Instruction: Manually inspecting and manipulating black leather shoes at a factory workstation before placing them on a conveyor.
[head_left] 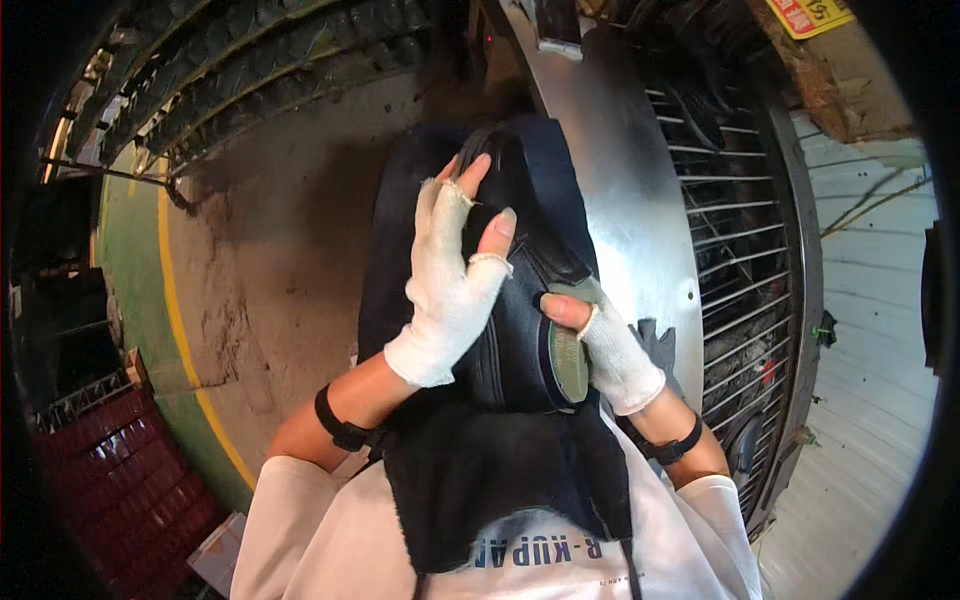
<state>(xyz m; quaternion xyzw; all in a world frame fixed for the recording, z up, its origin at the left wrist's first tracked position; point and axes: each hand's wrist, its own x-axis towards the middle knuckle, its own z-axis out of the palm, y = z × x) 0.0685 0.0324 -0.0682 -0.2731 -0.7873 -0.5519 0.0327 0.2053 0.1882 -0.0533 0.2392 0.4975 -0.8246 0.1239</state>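
Observation:
A black leather shoe (510, 340) lies lengthwise over my lap, on a dark apron. A pale green printed piece (569, 372) shows at its right side near the heel end; I cannot tell whether it is a shoe last or an insole. My left hand (447, 275), in a white fingerless glove, rests along the shoe's far part with fingers stretched and thumb apart. My right hand (618, 350), gloved likewise, grips the shoe's right side. Its thumb presses beside the green piece, while the other fingers are hidden behind. A second dark shoe may lie underneath; the shapes merge.
A metal bench top (625, 170) runs along my right, beside a barred rack (740, 240) holding dark shoes. Slanted rows of shoes (260, 80) stand at the far left. Stacked dark red items (125, 480) are at the near left. A yellow line (180, 320) crosses the floor.

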